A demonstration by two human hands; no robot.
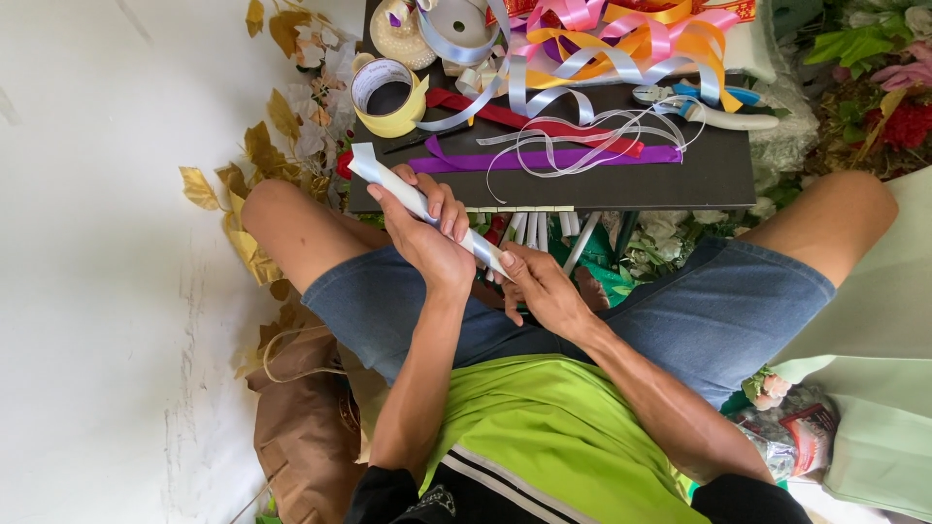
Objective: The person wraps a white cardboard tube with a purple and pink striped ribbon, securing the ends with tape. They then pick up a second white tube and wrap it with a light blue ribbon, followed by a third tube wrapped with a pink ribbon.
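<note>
Ribbon strip [427,209], pale blue, gripped in both your hands over your lap.
L hand [427,238] wraps its middle; R hand [539,286] pinches the lower end, prob. folding it. Black board [680,175] w/ loose ribbons [621,44] & tape roll [388,97] sits just beyond.

A crinkled silver foil packet with a red-and-white label [798,437] lies on the floor well to the right of the hands, below the knee. A brown paper bag [306,427] slumps lower left, beside the left elbow.
</note>
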